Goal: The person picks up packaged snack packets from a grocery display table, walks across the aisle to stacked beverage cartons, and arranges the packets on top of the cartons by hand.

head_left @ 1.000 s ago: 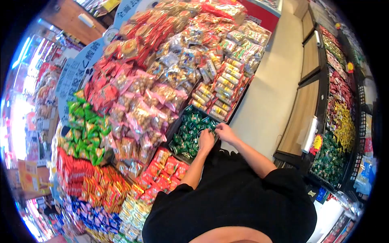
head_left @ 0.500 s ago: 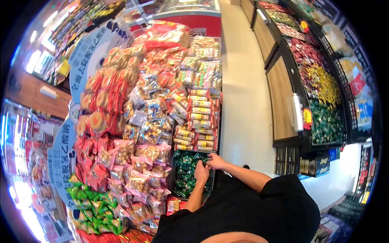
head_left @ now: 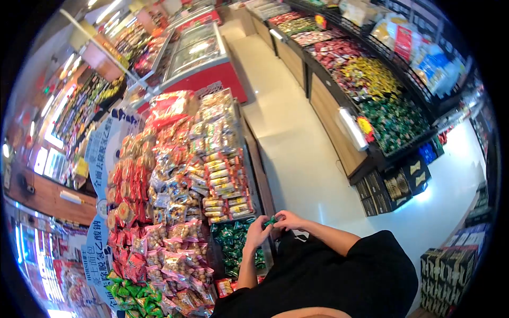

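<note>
Both hands meet at the right edge of a dark bin of green-wrapped candies (head_left: 233, 245). A small green packet (head_left: 270, 221) shows between the fingertips. My left hand (head_left: 257, 232) pinches it from the left, palm partly over the bin's edge. From the right, my right hand (head_left: 288, 220) holds the other side of it with bent fingers. Just beyond the bin lie yellow-and-white rolled packets (head_left: 222, 177). Pink-edged bags of snacks (head_left: 180, 259) fill the space to the left of the bin.
Green snack bags (head_left: 132, 294) lie at the lower left. Red-wrapped packs (head_left: 169, 108) and a red-sided freezer (head_left: 196, 58) stand farther ahead. Across the pale floor (head_left: 286, 153), a shelf holds yellow candies (head_left: 371, 77) and a roll of bags (head_left: 352, 129). Black boxes (head_left: 445, 275) are stacked at the lower right.
The view has swung up and turned, showing more of the aisle and freezer. Both hands now hold a green packet between their fingertips at the bin's right edge.
</note>
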